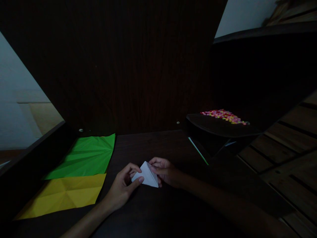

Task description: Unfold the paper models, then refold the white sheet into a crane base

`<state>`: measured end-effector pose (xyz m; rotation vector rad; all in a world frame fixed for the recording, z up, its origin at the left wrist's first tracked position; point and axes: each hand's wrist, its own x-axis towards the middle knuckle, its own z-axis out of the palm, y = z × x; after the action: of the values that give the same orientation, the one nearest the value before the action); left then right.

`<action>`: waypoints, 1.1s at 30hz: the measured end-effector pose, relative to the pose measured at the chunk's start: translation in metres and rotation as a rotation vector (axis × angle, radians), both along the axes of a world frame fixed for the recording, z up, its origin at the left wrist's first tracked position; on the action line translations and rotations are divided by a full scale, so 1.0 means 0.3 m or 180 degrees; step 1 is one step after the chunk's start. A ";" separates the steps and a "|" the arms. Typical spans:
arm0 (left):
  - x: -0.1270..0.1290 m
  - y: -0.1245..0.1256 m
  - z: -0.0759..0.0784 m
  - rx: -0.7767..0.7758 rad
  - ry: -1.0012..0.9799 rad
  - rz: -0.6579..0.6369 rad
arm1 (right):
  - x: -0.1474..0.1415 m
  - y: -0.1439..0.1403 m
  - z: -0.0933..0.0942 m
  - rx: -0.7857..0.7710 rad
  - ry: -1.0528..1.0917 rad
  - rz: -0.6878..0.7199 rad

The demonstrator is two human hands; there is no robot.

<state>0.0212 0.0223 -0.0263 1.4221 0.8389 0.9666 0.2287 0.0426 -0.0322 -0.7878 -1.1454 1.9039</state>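
Note:
A small piece of folded white paper [146,175], roughly triangular with a crease near its right side, is held between my two hands just above the dark table. My left hand [123,185] pinches its left corner, thumb on the near face. Around the right edge close the fingers of my right hand [166,172], its thumb on the paper and some fingertips hidden behind. To the left lie a creased green paper sheet [84,155] and, nearer to me, a creased yellow paper sheet [65,195].
A dark upright wooden panel [123,66] rises behind the table [148,142]. At right, a dark curved shelf [208,124] bears a cluster of small pink, red and yellow pieces [225,115]. A thin green-and-white strip [198,151] lies on the table. A raised edge [32,158] bounds the left side.

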 end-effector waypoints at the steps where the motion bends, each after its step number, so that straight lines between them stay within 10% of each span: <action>1: -0.001 0.000 -0.001 0.0011 0.0025 -0.0030 | -0.001 0.000 -0.005 0.0066 -0.0025 0.0001; 12: 0.005 -0.004 0.024 -0.0044 0.0078 -0.0109 | -0.002 -0.023 0.009 0.0660 -0.0676 -0.0278; 33: 0.015 0.005 0.031 -0.0081 -0.0230 0.0408 | -0.013 -0.006 -0.012 0.0289 -0.0289 -0.0097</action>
<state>0.0258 0.0238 -0.0171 1.3165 0.8939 1.0943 0.2247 0.0407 -0.0360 -0.8439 -1.2590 1.7936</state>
